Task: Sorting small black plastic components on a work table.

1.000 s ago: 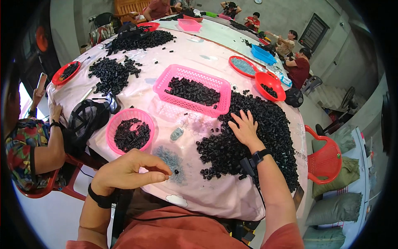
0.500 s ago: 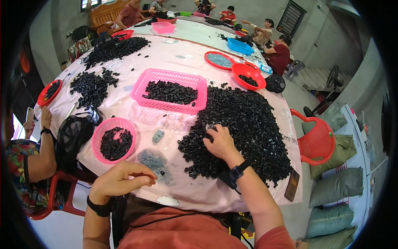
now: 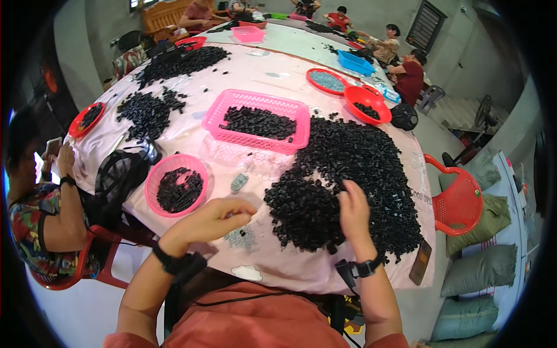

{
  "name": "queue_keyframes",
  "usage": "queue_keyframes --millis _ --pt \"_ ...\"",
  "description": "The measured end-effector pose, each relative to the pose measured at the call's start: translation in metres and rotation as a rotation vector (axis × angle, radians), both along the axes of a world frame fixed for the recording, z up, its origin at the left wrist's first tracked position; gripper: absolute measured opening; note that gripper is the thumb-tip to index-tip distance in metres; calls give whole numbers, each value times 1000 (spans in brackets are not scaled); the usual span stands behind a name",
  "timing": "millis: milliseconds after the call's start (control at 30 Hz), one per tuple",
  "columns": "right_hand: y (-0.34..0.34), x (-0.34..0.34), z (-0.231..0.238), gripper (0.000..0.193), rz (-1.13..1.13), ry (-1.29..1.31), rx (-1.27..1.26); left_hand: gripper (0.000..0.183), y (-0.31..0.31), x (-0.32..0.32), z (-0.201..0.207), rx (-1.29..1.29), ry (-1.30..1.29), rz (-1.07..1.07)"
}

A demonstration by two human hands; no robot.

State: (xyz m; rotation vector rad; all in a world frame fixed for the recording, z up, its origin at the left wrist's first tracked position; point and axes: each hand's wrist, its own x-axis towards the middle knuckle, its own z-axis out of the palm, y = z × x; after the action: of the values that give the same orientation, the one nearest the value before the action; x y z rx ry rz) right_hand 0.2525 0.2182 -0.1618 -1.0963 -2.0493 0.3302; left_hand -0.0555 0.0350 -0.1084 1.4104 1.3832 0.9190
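My right hand (image 3: 355, 213) stands on edge against a large heap of small black plastic pieces (image 3: 371, 168), fingers stretched out and pressed to its near clump. A bare strip of tablecloth shows beyond that clump. My left hand (image 3: 216, 219) hovers over a small pile of tiny grey metal parts (image 3: 241, 238); its thumb and fingers are apart and I see nothing between them. Left of it stands a round pink basket (image 3: 149, 184) with longer black pieces inside. A rectangular pink basket (image 3: 217, 129) holding black pieces sits farther back.
A small packet (image 3: 239, 182) lies beside the round basket. Near the right table edge is a phone (image 3: 420, 262), with a red chair (image 3: 458, 200) beyond. Red bowls (image 3: 371, 107) and a blue basket (image 3: 355, 62) stand farther back. A co-worker (image 3: 49, 226) sits at left; others sit around.
My right hand has moved right and down, gathering black pieces into a nearer clump and baring some cloth. My left hand has shifted right and up. The whole view has shifted slightly.
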Motion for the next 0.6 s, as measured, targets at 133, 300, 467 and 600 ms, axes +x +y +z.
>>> queue_keyframes --millis 133,300,467,600 --pt "-5 48 -23 40 -163 53 -120 33 33 4 -6 -17 101 43" --pt "-11 63 -33 44 -242 -62 -130 34 52 28 -5 -203 20 39" --pt "3 53 -47 41 -253 -55 -62 33 56 52 -17 -193 110 -235" --pt "6 37 -55 44 -267 -89 14 31 59 63 -33 -135 97 -233"
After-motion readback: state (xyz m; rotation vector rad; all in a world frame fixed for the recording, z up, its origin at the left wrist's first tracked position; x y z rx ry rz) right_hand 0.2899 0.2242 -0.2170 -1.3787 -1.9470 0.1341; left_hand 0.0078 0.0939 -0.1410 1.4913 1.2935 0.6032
